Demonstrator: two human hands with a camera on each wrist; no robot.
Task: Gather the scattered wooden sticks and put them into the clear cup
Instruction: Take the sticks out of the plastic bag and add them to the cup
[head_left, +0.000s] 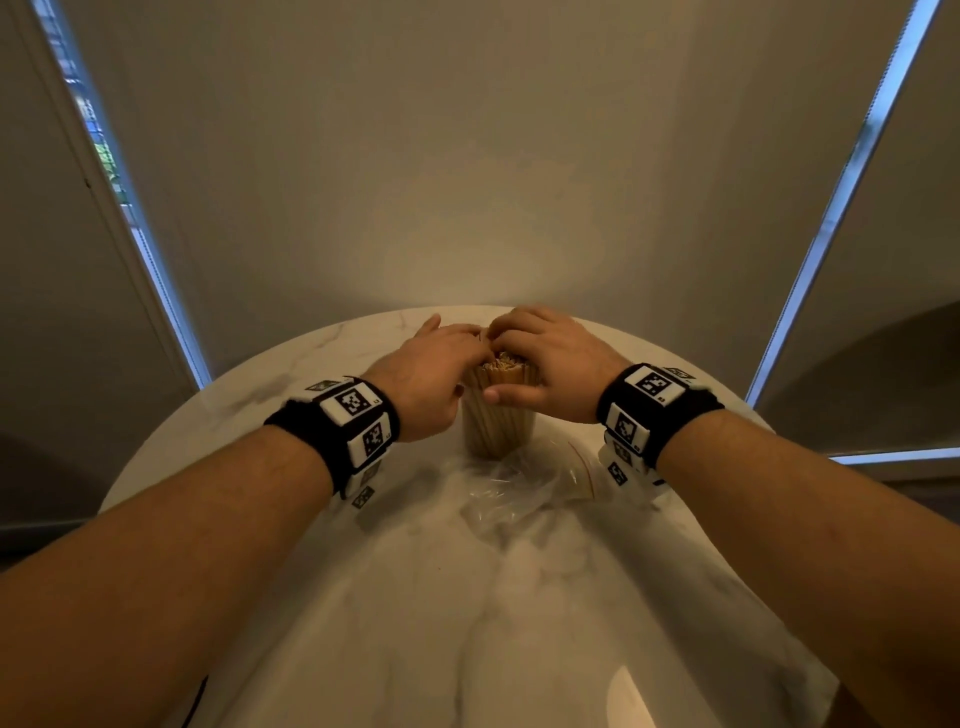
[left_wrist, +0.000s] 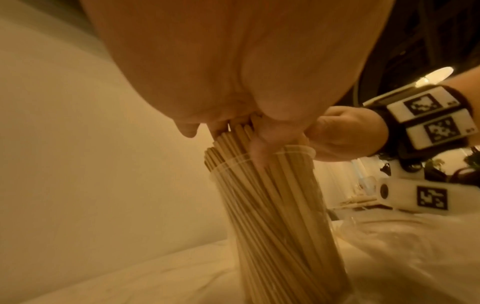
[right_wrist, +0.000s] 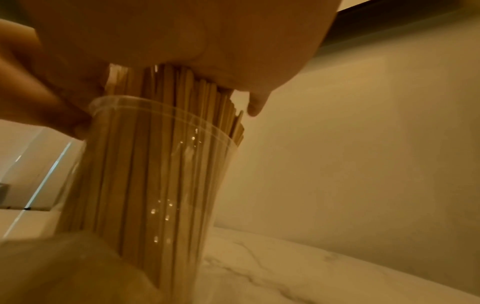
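Note:
A clear cup (head_left: 498, 428) (left_wrist: 275, 205) (right_wrist: 155, 174) stands upright on the marble table, packed with wooden sticks (head_left: 506, 364) (left_wrist: 233, 142) (right_wrist: 182, 82) whose tops rise above its rim. My left hand (head_left: 457, 358) (left_wrist: 207, 61) comes in from the left, its fingertips curled onto the stick tops and its thumb down by the rim. My right hand (head_left: 524, 353) (left_wrist: 345, 135) (right_wrist: 155, 30) covers the tops from the right, with fingers curled over them and the thumb pressed against the cup's side just under the rim. The stick tops are largely hidden under both hands.
A crumpled clear plastic bag (head_left: 514, 499) (left_wrist: 389, 236) lies on the round marble table (head_left: 467, 649) just in front of the cup. A few loose sticks (head_left: 582, 467) (left_wrist: 358, 200) rest by its right side. A wall stands close behind the table's far edge.

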